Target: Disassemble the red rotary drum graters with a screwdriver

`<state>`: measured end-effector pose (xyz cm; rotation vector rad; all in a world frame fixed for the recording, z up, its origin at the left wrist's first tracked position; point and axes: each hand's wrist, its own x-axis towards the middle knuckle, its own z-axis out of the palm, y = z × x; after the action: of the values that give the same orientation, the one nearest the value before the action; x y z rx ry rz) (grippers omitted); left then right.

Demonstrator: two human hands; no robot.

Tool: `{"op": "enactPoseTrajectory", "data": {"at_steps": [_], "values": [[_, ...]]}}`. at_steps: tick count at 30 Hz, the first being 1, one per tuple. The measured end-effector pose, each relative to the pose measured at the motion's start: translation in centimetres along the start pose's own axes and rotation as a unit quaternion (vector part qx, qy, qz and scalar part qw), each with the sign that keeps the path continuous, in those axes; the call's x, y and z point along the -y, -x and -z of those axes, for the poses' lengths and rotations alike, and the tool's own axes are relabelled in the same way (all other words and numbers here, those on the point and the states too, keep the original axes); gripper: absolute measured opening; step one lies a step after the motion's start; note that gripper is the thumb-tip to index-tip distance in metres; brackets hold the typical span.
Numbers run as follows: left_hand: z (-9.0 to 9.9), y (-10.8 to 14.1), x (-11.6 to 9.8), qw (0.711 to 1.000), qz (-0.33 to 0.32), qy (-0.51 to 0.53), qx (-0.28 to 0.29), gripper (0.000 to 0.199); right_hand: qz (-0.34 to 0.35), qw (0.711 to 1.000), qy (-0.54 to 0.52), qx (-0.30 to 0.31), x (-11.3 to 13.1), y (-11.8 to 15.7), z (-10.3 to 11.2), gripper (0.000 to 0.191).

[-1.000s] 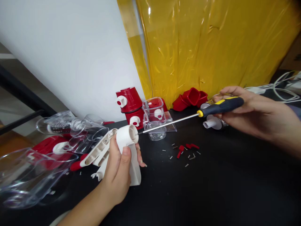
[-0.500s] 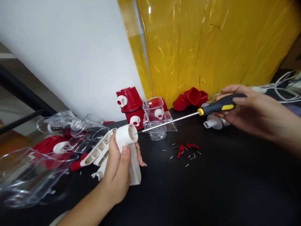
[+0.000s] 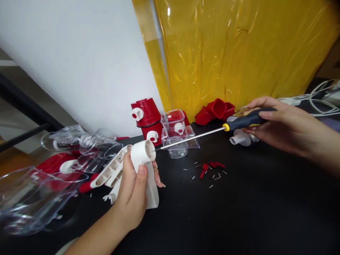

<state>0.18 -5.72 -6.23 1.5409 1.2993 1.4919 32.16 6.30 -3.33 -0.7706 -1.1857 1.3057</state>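
My left hand [image 3: 135, 198] is wrapped round a white plastic part [image 3: 142, 154] with a round, hollow head and a flat, straight leg. In my right hand [image 3: 284, 129] is a screwdriver [image 3: 247, 118] with a dark blue and yellow handle, the fingers closed about the grip. Its long steel shaft slants down to the left, and the tip reaches the open round end of the white part. Whether the tip sits in a screw I cannot make out. Behind my left hand lie white crank handles [image 3: 111, 168], one with a red end.
Several small screws [image 3: 211, 186] and small red pieces [image 3: 204, 170] lie on the black table [image 3: 239, 212]. Red housings [image 3: 148, 113] and a clear hopper [image 3: 174, 124] stand behind. Clear plastic parts [image 3: 34, 198] fill the left. Red chutes [image 3: 216, 109], a drum [image 3: 240, 137] and white cables [image 3: 318, 99] are at right.
The screwdriver handle has turned slightly about its axis, showing less yellow, and my right fingers have shifted on it. My left hand and the white part stay almost still.
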Motion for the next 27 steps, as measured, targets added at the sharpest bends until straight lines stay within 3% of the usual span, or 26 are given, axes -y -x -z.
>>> {"op": "enactPoseTrajectory", "data": {"at_steps": [4,6,9,13,18,21,24,27], "values": [[0.3,-0.1,0.4,1.000,-0.011,0.001,0.019,0.029,-0.004,0.999,-0.029,0.021,0.1,0.3,-0.1,0.038],[0.4,-0.1,0.5,1.000,-0.013,0.001,0.015,0.029,-0.012,1.000,0.001,0.022,-0.2,0.1,0.1,0.034],[0.3,-0.1,0.4,1.000,-0.009,-0.005,0.013,0.031,-0.020,0.997,0.073,0.022,-0.9,-0.5,0.3,0.051],[0.2,-0.1,0.4,1.000,-0.006,0.000,0.009,0.028,-0.001,0.998,0.066,-0.001,-0.8,-0.4,0.3,0.032],[0.4,-0.2,0.6,1.000,-0.012,0.003,0.012,0.031,-0.016,0.999,-0.018,0.027,0.3,0.4,0.0,0.045],[0.5,-0.2,0.5,1.000,-0.012,-0.001,0.015,0.031,-0.020,0.999,0.005,0.041,-0.1,0.1,0.1,0.033],[0.5,-0.2,0.4,1.000,-0.011,-0.003,0.018,0.029,-0.040,0.996,0.067,0.031,-0.9,-0.5,0.5,0.046],[0.4,-0.1,0.5,1.000,-0.014,-0.007,0.017,0.029,-0.017,0.997,0.077,0.014,-1.3,-0.6,0.7,0.034]]}}
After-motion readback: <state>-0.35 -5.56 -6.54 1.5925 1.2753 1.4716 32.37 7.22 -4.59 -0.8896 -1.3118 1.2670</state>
